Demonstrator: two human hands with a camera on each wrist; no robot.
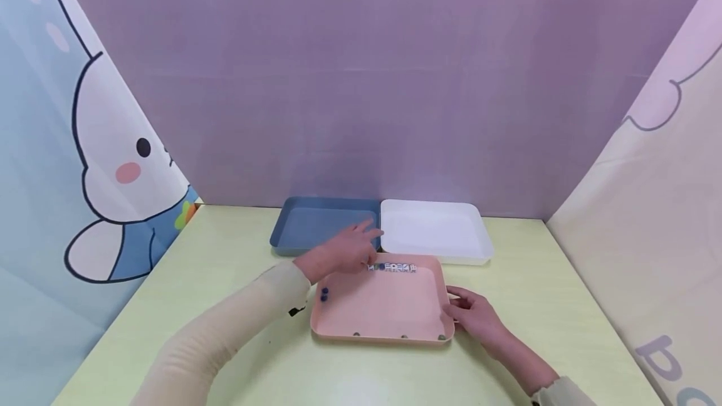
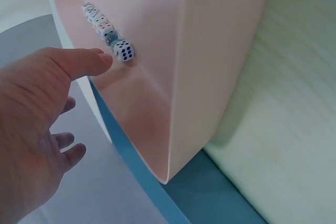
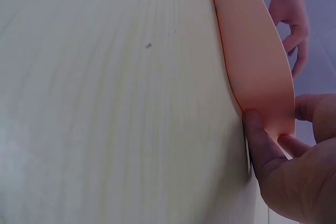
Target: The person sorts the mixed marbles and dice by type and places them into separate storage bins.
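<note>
A row of several small dice point(image 1: 397, 267) lies along the far wall inside the pink tray point(image 1: 383, 306). Most are white with dark pips; a bluish one sits among them. My left hand point(image 1: 351, 248) reaches over the tray's far left corner. In the left wrist view its thumb tip is beside the white end die point(image 2: 124, 50); whether it touches cannot be told. The other fingers are spread loosely. My right hand point(image 1: 479, 318) grips the tray's right side, thumb point(image 3: 257, 135) against the outer wall and fingers over the rim.
Two dark blue dice point(image 1: 324, 294) lie at the pink tray's left side. Small greenish pieces point(image 1: 403, 336) show along its front wall. Behind stand a blue tray point(image 1: 316, 224) and a white tray point(image 1: 434, 230) side by side, on a pale wooden table point(image 1: 225, 255).
</note>
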